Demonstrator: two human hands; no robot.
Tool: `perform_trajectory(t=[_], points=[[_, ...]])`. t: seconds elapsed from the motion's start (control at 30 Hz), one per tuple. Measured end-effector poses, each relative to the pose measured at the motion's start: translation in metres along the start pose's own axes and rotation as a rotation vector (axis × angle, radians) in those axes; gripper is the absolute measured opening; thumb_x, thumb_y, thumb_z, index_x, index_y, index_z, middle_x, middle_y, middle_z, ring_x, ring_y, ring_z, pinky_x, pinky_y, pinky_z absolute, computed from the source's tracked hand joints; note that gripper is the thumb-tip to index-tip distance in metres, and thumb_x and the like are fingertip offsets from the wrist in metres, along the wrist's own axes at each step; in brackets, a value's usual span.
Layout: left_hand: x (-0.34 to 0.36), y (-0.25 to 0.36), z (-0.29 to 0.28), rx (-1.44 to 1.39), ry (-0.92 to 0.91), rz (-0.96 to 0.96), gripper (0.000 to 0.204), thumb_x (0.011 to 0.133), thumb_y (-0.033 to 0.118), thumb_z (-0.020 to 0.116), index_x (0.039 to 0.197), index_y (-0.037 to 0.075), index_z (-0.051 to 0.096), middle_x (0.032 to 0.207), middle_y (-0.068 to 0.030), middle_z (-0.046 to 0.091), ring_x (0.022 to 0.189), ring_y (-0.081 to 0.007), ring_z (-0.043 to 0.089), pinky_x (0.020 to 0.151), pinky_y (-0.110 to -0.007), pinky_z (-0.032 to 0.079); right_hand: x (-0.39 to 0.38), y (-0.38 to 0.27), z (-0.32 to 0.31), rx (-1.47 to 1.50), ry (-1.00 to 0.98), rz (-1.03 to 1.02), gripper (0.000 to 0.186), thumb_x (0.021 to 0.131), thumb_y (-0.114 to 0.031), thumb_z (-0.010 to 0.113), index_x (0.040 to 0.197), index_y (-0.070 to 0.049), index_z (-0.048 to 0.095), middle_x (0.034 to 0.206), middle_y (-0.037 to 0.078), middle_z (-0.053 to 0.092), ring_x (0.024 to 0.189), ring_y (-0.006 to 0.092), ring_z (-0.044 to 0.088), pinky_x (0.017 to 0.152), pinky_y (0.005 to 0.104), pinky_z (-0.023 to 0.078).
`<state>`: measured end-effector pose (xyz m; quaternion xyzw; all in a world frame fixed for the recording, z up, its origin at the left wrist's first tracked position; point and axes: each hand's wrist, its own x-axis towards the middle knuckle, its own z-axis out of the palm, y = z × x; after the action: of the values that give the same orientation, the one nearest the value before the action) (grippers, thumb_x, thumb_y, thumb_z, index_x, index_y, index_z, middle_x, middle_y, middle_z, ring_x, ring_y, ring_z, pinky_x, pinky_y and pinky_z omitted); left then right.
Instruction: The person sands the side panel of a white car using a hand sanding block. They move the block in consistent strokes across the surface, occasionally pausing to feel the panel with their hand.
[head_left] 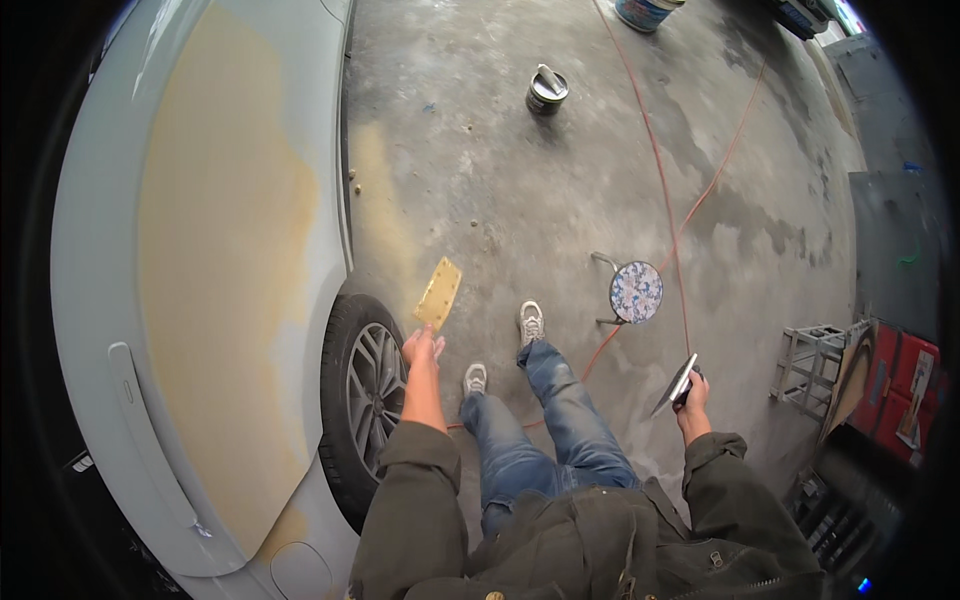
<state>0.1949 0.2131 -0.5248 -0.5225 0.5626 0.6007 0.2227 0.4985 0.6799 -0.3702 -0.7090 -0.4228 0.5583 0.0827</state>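
Observation:
Pinched at one end in my left hand [424, 346] is a yellow rectangular sheet of sandpaper [438, 290] with small holes in it. It is held out over the floor, beside the car wheel [372, 400]. Out to the right, my right hand [694, 396] grips a flat sanding block [672, 388], seen nearly edge-on with a light rim and a dark grip. Along the left stands a pale car [100, 270], its side covered by a broad patch of tan filler [225, 240]. Neither hand touches the car.
A round stool [636, 292] with a floral seat stands ahead on the right. Red hoses [650, 130] cross the concrete floor. A dark can [547, 95] with something light across its top stands farther off. A metal step stool [808, 365] and a red case [900, 385] are at the right.

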Motion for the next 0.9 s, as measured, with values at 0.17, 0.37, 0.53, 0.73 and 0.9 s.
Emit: perform_trajectory(t=[0.17, 0.37, 0.53, 0.73, 0.9], points=[[0.008, -0.046, -0.045, 0.179, -0.050, -0.056, 0.069, 0.093, 0.014, 0.073, 0.149, -0.005, 0.037, 0.124, -0.0222, 0.062, 0.079, -0.0327, 0.072, 0.062, -0.035, 0.062, -0.059, 0.040, -0.032, 0.218, 0.020, -0.043, 0.016, 0.093, -0.027, 0.062, 0.104, -0.015, 0.059, 0.083, -0.001, 0.062, 0.070, 0.0147, 0.063, 0.056, 0.0318, 0.052], [-0.055, -0.083, -0.111, 0.361, -0.306, 0.012, 0.065, 0.094, 0.014, 0.071, 0.147, -0.005, 0.038, 0.121, -0.0216, 0.064, 0.083, -0.0308, 0.073, 0.066, -0.036, 0.063, -0.117, 0.145, -0.077, 0.378, 0.073, -0.021, 0.018, 0.092, -0.023, 0.064, 0.102, -0.010, 0.059, 0.083, 0.003, 0.062, 0.070, 0.0188, 0.063, 0.058, 0.0347, 0.052], [-0.068, -0.097, -0.174, 0.529, -0.317, 0.027, 0.059, 0.095, 0.014, 0.069, 0.143, -0.005, 0.041, 0.110, -0.0185, 0.067, 0.081, -0.0296, 0.073, 0.065, -0.036, 0.063, -0.175, 0.202, -0.117, 0.524, 0.156, 0.119, 0.016, 0.092, -0.028, 0.064, 0.101, -0.015, 0.061, 0.084, 0.001, 0.064, 0.071, 0.0183, 0.065, 0.056, 0.0342, 0.051], [-0.055, -0.096, -0.163, 0.726, -0.423, 0.162, 0.053, 0.093, 0.013, 0.068, 0.138, -0.004, 0.046, 0.103, -0.0182, 0.068, 0.074, -0.0283, 0.073, 0.057, -0.035, 0.060, -0.205, 0.291, -0.217, 0.862, 0.242, 0.120, 0.027, 0.096, -0.036, 0.055, 0.105, -0.014, 0.068, 0.096, 0.002, 0.071, 0.085, 0.0196, 0.069, 0.073, 0.0365, 0.058], [-0.142, -0.122, -0.070, 0.858, -0.637, 0.352, 0.055, 0.095, 0.013, 0.066, 0.141, -0.007, 0.042, 0.108, -0.0210, 0.068, 0.080, -0.0287, 0.074, 0.064, -0.034, 0.059, -0.244, 0.401, -0.309, 1.182, 0.397, 0.147, 0.030, 0.098, -0.038, 0.052, 0.108, -0.013, 0.068, 0.100, 0.000, 0.071, 0.087, 0.0193, 0.068, 0.072, 0.0353, 0.057]])
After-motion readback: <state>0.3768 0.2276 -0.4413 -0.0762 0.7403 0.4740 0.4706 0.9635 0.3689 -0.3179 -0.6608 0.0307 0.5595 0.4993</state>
